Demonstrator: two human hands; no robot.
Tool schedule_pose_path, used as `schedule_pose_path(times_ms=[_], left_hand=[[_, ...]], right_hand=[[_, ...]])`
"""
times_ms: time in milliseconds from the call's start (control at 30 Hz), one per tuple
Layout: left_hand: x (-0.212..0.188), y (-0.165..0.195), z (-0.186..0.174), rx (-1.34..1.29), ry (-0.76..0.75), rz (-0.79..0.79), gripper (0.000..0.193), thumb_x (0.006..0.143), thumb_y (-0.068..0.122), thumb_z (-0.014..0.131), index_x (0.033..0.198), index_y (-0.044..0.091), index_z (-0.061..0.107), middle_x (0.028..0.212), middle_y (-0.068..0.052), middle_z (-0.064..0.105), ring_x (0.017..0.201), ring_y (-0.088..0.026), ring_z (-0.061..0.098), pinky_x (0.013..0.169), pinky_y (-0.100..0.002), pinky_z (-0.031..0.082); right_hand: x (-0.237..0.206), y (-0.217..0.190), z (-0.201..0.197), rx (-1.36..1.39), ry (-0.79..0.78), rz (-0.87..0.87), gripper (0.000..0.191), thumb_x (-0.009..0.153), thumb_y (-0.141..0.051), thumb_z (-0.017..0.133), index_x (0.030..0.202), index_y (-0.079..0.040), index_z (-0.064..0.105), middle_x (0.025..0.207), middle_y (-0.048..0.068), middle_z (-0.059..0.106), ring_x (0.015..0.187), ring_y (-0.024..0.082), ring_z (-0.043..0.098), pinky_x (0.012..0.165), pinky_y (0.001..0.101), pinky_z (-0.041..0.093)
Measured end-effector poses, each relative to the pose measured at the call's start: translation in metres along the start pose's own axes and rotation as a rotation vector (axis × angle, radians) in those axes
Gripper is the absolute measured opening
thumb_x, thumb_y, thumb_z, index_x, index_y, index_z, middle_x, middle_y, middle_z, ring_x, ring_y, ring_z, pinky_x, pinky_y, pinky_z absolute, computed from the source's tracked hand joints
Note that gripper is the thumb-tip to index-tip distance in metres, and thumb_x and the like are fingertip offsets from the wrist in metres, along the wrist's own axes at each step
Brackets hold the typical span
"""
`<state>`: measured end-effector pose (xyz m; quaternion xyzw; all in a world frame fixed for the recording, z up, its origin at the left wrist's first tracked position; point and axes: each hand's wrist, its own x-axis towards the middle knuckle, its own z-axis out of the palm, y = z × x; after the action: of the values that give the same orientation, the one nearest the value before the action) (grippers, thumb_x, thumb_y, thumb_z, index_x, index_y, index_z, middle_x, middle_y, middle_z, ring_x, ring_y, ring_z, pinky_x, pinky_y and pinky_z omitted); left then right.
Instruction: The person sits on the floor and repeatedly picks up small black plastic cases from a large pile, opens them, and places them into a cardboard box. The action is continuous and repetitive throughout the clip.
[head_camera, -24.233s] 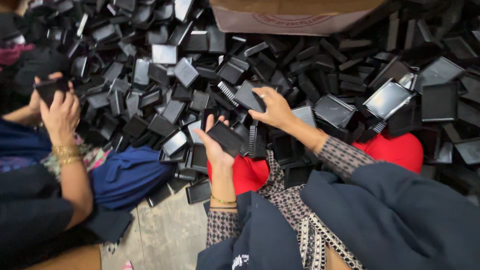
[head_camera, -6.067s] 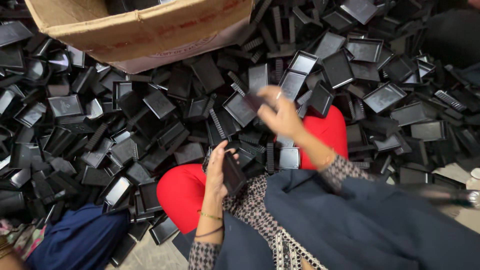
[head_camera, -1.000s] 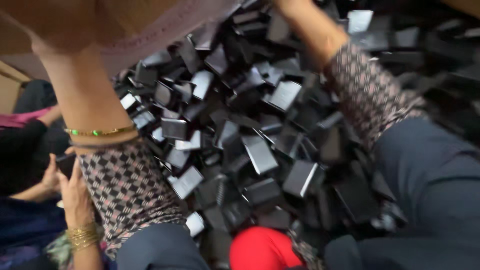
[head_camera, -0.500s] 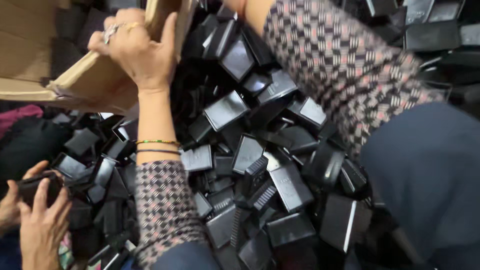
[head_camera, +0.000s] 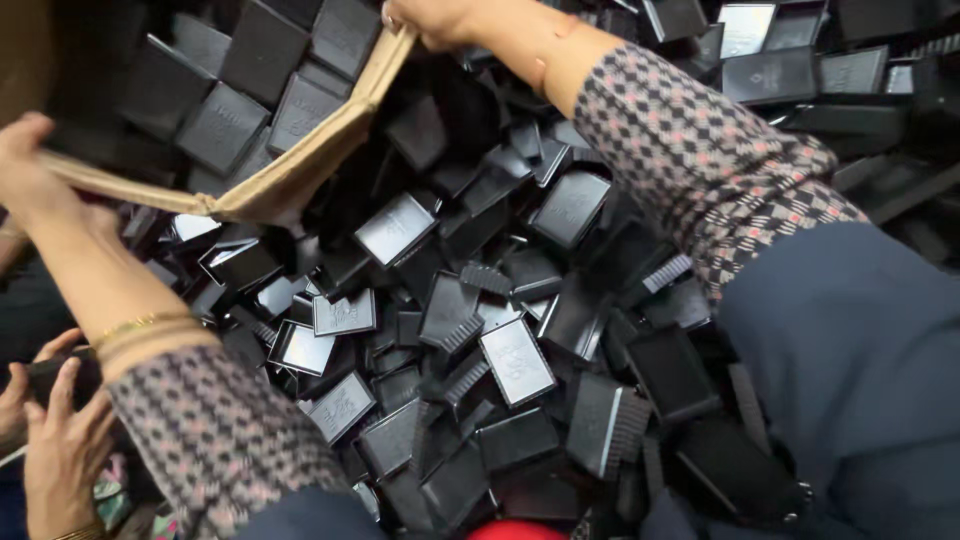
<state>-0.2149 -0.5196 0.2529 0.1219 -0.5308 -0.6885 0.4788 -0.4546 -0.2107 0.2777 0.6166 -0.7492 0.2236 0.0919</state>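
Note:
My left hand grips the left rim of a brown cardboard box at the upper left. My right hand grips the same box's rim at the top centre. The box is tipped over a large heap of flat black plastic cases, and several black cases lie inside it. Both arms wear checked sleeves, with thin bangles on the left wrist.
Another person's hands at the lower left hold a black case. A small patch of something red shows at the bottom edge. My dark blue clothing fills the lower right.
The view has swung down over the heap. My hands stay on the box rim, the box now tilted lower with its opening toward the pile.

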Motion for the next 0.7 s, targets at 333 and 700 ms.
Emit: schedule_pose_path(times_ms=[333, 700], left_hand=[[-0.018, -0.019, 0.136, 0.484, 0.051, -0.018, 0.029, 0.091, 0.027, 0.071, 0.098, -0.001, 0.064, 0.103, -0.015, 0.066, 0.098, -0.03, 0.067, 0.093, -0.045, 0.058], [-0.194, 0.038, -0.214, 0.761, 0.157, -0.145, 0.037, 0.096, 0.035, 0.065, 0.097, -0.002, 0.07, 0.096, -0.014, 0.072, 0.089, -0.024, 0.07, 0.084, -0.041, 0.058]], right_hand=[[-0.166, 0.047, -0.016, -0.442, 0.205, -0.18, 0.023, 0.069, -0.011, 0.071, 0.09, -0.015, 0.079, 0.074, 0.011, 0.065, 0.073, 0.034, 0.065, 0.067, 0.0464, 0.05], [-0.402, 0.029, -0.115, -0.579, -0.012, 0.157, 0.032, 0.074, -0.013, 0.071, 0.104, -0.022, 0.077, 0.077, 0.002, 0.071, 0.079, 0.025, 0.067, 0.09, 0.0454, 0.044]])
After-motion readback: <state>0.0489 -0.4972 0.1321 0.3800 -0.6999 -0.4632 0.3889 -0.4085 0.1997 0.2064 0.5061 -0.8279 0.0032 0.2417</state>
